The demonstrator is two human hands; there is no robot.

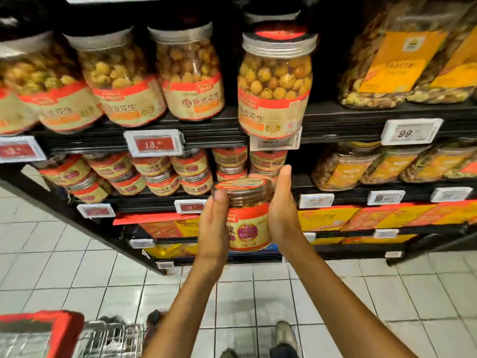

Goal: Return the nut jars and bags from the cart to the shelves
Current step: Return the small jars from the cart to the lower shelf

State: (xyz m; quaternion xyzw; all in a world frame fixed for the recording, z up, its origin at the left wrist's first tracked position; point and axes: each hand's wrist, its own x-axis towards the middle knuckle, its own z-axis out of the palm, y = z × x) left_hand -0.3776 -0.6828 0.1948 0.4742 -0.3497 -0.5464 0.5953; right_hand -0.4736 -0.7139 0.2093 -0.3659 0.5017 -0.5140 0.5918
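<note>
palms clamp the small nut jar [249, 220] from both sides: left hand [213, 223] and right hand [281, 213] press it with fingers straight, not curled round it, fingertips pointing toward the shelving. the jar stands upright, long axis vertical, lid up, just in front of and slightly below the right end of the row of matching small jars [185, 171], apart from them. both hands sit about equally near that row. the coming move looks like a lift up and forward to the row; between flat palms the jar could slip. the cart [51, 332] lies well below and left of the row.
</note>
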